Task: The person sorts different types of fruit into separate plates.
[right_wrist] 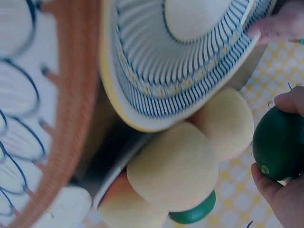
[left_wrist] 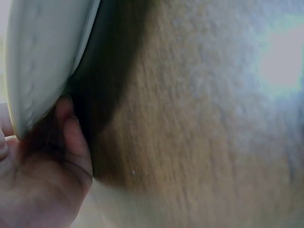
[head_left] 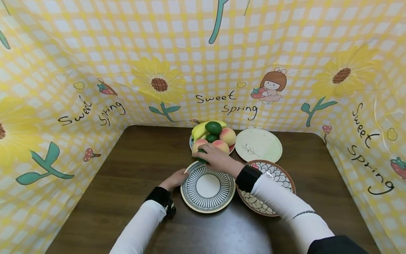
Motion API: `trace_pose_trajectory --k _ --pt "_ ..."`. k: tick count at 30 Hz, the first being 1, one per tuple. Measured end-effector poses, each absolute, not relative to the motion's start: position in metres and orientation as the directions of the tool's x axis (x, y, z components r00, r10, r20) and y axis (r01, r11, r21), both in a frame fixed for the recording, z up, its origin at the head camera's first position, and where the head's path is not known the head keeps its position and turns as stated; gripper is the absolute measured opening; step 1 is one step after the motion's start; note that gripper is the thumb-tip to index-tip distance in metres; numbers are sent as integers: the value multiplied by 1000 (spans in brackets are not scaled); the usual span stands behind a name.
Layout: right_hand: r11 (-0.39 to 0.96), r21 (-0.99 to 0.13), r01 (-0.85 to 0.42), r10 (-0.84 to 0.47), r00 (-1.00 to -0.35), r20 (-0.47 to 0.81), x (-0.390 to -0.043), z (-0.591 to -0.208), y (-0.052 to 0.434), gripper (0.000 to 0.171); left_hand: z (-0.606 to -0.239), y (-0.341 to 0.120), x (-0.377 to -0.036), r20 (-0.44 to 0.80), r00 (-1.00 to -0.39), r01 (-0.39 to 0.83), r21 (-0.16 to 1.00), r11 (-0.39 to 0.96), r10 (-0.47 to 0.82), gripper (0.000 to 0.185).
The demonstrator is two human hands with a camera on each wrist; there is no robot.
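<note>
Dark green round fruit [right_wrist: 278, 143], smooth-skinned, held just beside the peaches, at the far rim of the upright, empty blue-striped plate [head_left: 207, 188] at table centre.

Green fruit [head_left: 202, 157] mostly under hand [head_left: 215, 157]

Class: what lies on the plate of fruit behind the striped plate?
The fruit plate carries bananas, peaches and green fruits. The right hand grips one green fruit and covers the near side.
</note>
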State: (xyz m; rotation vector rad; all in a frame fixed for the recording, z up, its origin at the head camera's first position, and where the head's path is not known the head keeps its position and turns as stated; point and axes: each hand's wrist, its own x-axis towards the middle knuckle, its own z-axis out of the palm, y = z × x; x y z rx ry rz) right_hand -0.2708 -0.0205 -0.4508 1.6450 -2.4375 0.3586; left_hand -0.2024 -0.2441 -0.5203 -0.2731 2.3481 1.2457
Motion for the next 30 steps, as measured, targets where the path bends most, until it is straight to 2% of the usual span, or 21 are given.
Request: trace_pose_trajectory --k 8,12,17,23,30 --pt "305 -42 -951 -905 -303 299 -257 -468 -19 58 -519 -243 -203 -484 -873 -374 737 563 54 45" --pt "300 -32 -954 -911 -296 287 -253 -476 -16 56 -519 -242 -202 -476 -878 -366 742 561 57 43" --pt "315 -67 -947 -916 -322 240 -250 -485 -14 55 -519 -242 -201 -480 -876 -375 741 558 49 43" --pt "336 -50 -941 -925 -339 169 -247 -494 -13 57 -520 -242 -201 -470 -881 -367 749 552 52 42" --pt "348 -144 -927 -927 -363 97 -243 -498 -13 58 -521 -243 -201 -452 -890 -349 760 548 60 40"
